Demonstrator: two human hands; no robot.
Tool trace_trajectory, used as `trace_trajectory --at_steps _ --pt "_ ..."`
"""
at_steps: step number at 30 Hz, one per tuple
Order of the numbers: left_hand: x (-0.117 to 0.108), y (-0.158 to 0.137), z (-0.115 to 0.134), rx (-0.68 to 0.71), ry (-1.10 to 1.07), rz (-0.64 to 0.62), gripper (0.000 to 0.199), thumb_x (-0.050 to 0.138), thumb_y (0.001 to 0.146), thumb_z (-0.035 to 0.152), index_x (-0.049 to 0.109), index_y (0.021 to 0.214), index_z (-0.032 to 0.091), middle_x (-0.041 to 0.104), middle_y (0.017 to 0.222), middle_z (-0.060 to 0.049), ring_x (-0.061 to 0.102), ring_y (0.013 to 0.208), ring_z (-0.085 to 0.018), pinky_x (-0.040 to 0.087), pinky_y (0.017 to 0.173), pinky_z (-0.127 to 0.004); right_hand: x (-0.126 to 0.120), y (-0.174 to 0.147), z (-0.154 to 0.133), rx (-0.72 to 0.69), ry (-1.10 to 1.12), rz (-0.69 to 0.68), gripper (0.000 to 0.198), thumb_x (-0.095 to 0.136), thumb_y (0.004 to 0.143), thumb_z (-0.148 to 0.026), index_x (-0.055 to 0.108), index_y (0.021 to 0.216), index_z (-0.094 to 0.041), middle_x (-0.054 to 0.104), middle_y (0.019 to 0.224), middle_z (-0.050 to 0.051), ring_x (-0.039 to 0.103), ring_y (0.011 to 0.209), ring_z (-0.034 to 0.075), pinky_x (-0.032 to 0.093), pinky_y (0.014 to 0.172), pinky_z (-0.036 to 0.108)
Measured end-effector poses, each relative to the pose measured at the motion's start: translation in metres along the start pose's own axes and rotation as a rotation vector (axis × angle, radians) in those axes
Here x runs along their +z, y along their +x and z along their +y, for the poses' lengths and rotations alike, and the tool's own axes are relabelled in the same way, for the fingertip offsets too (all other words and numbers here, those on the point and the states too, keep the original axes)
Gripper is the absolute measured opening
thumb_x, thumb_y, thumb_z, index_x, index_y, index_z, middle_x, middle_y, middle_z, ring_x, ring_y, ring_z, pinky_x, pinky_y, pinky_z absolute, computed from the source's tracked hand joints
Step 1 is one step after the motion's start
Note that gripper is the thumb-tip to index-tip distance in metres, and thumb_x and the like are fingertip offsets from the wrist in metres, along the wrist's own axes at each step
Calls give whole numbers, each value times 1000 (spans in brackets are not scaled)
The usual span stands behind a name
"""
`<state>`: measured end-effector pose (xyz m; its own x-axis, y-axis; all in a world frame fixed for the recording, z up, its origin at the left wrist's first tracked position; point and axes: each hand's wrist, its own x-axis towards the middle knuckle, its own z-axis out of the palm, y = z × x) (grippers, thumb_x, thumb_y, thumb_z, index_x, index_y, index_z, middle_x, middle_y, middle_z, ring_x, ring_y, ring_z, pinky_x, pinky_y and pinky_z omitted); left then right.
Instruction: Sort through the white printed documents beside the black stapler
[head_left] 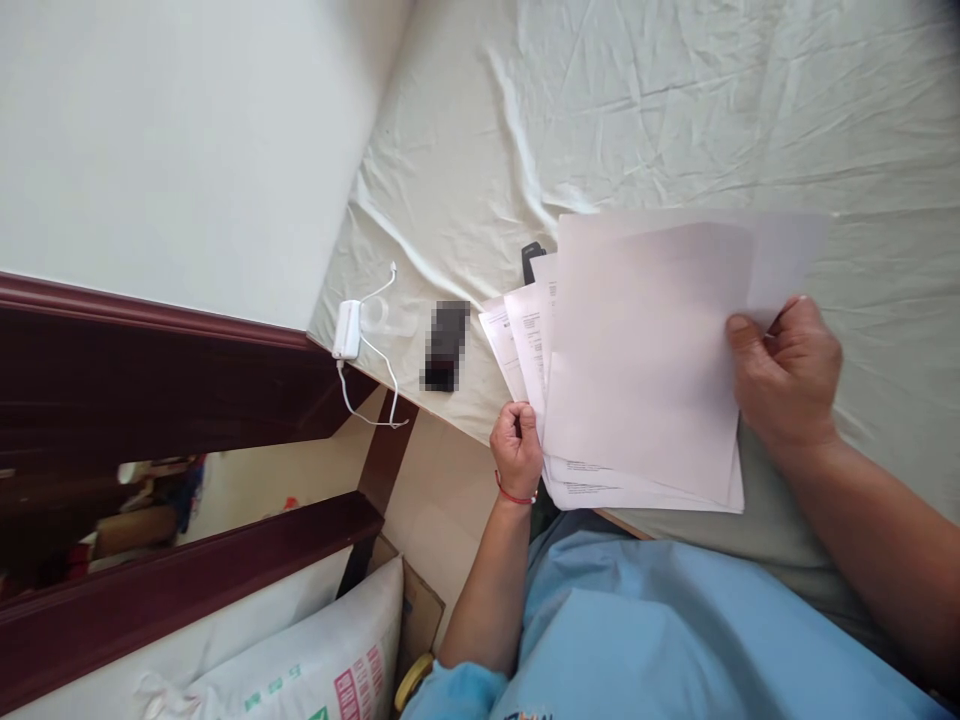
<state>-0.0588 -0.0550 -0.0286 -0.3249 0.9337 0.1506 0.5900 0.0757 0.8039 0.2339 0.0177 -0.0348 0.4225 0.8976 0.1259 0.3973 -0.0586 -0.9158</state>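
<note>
Several sheets of paper [645, 340] are spread in a loose fan in front of me. The top sheet shows a blank face, while the lower ones carry printed lines along the left and bottom edges. My left hand [517, 445] is closed on the lower left edges of the sheets, a red string around its wrist. At the right side, my right hand [791, 375] pinches paper between thumb and curled fingers. Part of a black object [532, 260] pokes out behind the sheets; its kind is hidden.
A blurred dark object [445, 345] lies left of the papers on the pale cloth [450, 180]. Beside it sits a white device [346, 330] with a white cable. Dark red wooden rails [187, 560] run along the left, above a white printed sack [322, 650].
</note>
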Motion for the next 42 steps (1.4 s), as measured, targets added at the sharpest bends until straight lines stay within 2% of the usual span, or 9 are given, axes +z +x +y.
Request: trace_trajectory --at_steps 6,12,18,22,28,32,35,39,42 --pt "3 -1 0 -19 39 46 37 53 100 53 63 86 20 63 75 0 58 71 -16 45 71 -26 -2 5 2 -21 -2 98 27 61 86 -36 38 78 -26 42 67 -5 37 60 16 31 60 32" --pt "4 0 1 -20 35 25 37 54 99 53 63 86 20 62 74 0 57 70 -15 45 70 -27 0 5 2 -12 47 73 23 62 87 -36 43 81 -25 49 71 -3 42 63 16 32 61 32" --pt "5 -1 -1 -58 -27 -11 33 68 91 52 62 87 20 54 68 4 47 59 -12 40 60 -25 -1 3 3 -3 52 47 25 64 87 -34 42 78 -24 43 68 -5 37 61 14 29 59 31" --pt "5 -1 1 -38 -7 31 33 62 95 53 58 90 21 56 74 3 51 63 -13 43 63 -25 -2 3 3 14 53 37 27 64 87 -34 41 76 -24 42 66 -6 35 60 14 28 58 31" --pt "6 -1 2 -38 -15 97 34 61 96 54 54 102 22 48 70 6 45 57 -11 39 59 -25 -3 3 3 -7 16 -16 26 62 90 -34 43 75 -24 42 66 -6 36 60 14 29 59 31" --pt "5 -1 1 -8 43 -4 34 53 101 51 65 106 20 63 77 0 55 63 -13 44 63 -26 -3 2 -2 -45 67 -77 29 61 91 -34 40 74 -24 42 67 -5 36 60 14 29 59 31" --pt "4 -1 1 5 48 -31 36 53 101 50 71 107 19 74 89 -5 65 76 -17 51 72 -28 -2 0 -4 -57 185 -136 25 61 94 -34 45 78 -23 48 71 -4 41 65 14 32 62 31" --pt "3 -2 2 33 -1 -23 36 53 102 48 72 107 19 77 98 -7 71 90 -20 55 82 -30 -1 -1 -5 -62 284 -155 21 63 95 -33 50 81 -22 53 76 -2 45 68 15 35 65 31" --pt "3 -1 4 40 -8 -22 35 52 102 49 71 102 19 75 93 -6 70 88 -19 54 82 -30 -1 -1 -6 -72 266 -159 22 63 94 -32 50 80 -22 51 74 -3 43 66 14 33 63 30"
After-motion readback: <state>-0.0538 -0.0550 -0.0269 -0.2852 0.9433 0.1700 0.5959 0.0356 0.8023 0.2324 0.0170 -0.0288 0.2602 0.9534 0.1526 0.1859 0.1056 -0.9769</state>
